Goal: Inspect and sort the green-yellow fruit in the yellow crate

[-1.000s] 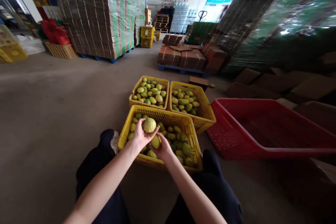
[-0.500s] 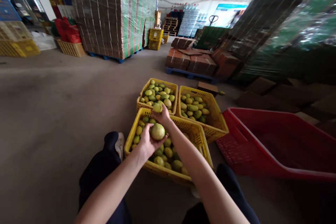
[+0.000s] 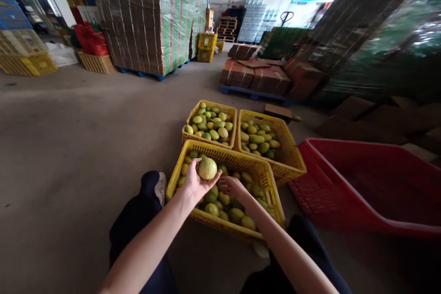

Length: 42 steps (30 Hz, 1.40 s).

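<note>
My left hand (image 3: 198, 181), palm up, is closed around a round yellow-green fruit (image 3: 207, 168) that looks like a small melon. It is above the front yellow crate (image 3: 225, 226). My right hand (image 3: 233, 187) is just right of it, low over the same crate, its fingers loosely apart and no fruit visible in them. Green and yellow fruits (image 3: 236, 215) fill much of this crate. Part of its contents is hidden under my hands and forearms.
Behind stand a back left crate (image 3: 184, 137) and a back right crate (image 3: 292, 165), both yellow and holding similar fruits. A large red bin (image 3: 310, 202) is at the right. Flattened cardboard lies on a blue pallet (image 3: 253, 95). A wrapped stack (image 3: 138, 23) stands at the back left.
My right hand has come back from the back left crate to the front crate; the fruit it held is gone from it. My left hand still holds its fruit.
</note>
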{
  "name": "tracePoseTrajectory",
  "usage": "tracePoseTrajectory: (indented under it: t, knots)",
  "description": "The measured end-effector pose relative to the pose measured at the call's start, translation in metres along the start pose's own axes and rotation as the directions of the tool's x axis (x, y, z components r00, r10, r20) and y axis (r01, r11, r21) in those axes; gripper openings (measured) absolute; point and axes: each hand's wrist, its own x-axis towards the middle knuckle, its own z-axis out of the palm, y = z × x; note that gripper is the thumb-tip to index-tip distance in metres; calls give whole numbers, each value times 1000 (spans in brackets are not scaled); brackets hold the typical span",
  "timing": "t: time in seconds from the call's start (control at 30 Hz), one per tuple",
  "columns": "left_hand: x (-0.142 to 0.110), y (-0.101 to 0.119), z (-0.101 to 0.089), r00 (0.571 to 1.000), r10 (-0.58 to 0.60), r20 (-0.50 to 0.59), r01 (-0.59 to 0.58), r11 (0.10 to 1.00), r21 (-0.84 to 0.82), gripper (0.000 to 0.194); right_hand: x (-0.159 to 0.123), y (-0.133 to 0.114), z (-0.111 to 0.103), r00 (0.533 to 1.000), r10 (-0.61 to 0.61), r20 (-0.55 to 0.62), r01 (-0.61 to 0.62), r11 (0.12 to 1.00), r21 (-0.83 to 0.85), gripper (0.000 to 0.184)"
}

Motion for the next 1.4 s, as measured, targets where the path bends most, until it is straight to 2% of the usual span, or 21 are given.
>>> tracePoseTrajectory:
  t: [0.03,0.07,0.17,0.3,0.4,0.5,0.6,0.7,0.77,0.83,0.87,0.93,1.0,1.03,1.1,1.13,1.2,1.27,1.3,1.37,1.4]
  knots:
    - [1,-1,0,1000,-4,-4,4,1000,15,29,-3,1,-6,1000,25,-19,-25,1000,-15,8]
    - [1,-3,-1,1000,-10,-5,10,1000,29,29,-7,1,-10,998,43,-39,-41,998,51,8]
    - [6,-8,-5,1000,-14,-4,14,998,66,28,-19,-3,-13,999,13,-42,-7,988,154,8]
    - [12,-13,-15,999,40,-30,-36,992,118,23,-46,-6,-12,999,-17,49,5,968,249,9]
    - [20,-20,-26,997,59,-47,-49,980,193,22,-67,-9,-21,993,-74,94,41,948,316,9]
    - [34,-30,-38,998,27,-60,-9,963,271,18,-82,-14,-39,993,-115,32,94,919,384,9]
    - [51,-42,-55,992,-12,-128,54,943,329,17,-89,-20,-56,995,-87,-48,100,866,490,14]
    - [65,-56,-68,974,26,-224,92,862,498,21,-93,-27,-70,995,-57,-83,95,805,586,19]
    - [72,-66,-65,963,62,-264,119,777,618,21,-97,-32,-81,995,-43,-89,91,751,654,22]
    - [79,-75,-42,963,76,-258,127,718,684,21,-102,-37,-93,994,-51,-99,107,689,717,24]
    - [82,-79,-21,970,78,-230,111,700,705,23,-104,-39,-99,991,-69,-113,130,664,736,23]
    - [88,-85,33,986,97,-134,37,663,748,31,-109,-42,-112,981,-99,-166,191,622,759,21]
    - [92,-90,93,989,146,21,-109,626,772,42,-113,-43,-122,968,-86,-234,239,593,769,20]
    - [91,-92,118,975,189,118,-207,582,786,44,-115,-42,-126,963,-70,-260,250,585,772,21]
    - [84,-95,149,936,248,252,-344,476,809,45,-116,-42,-131,958,-46,-283,256,580,773,21]
    - [77,-96,151,924,240,297,-375,424,824,44,-115,-41,-132,958,-45,-284,257,581,772,21]
    - [59,-97,129,935,146,323,-354,324,877,34,-113,-40,-135,957,-53,-285,261,585,768,19]
    - [38,-91,84,955,-85,284,-276,98,956,31,-109,-39,-135,954,-61,-292,272,586,763,17]
    - [27,-86,58,965,-135,224,-225,5,974,30,-107,-39,-135,953,-63,-297,276,588,761,16]
    - [3,-71,11,986,-112,121,-134,-117,984,29,-104,-37,-132,952,-60,-300,275,598,753,16]
    - [-9,-62,-6,989,-107,100,-115,-140,984,30,-103,-36,-129,952,-55,-300,271,608,747,17]
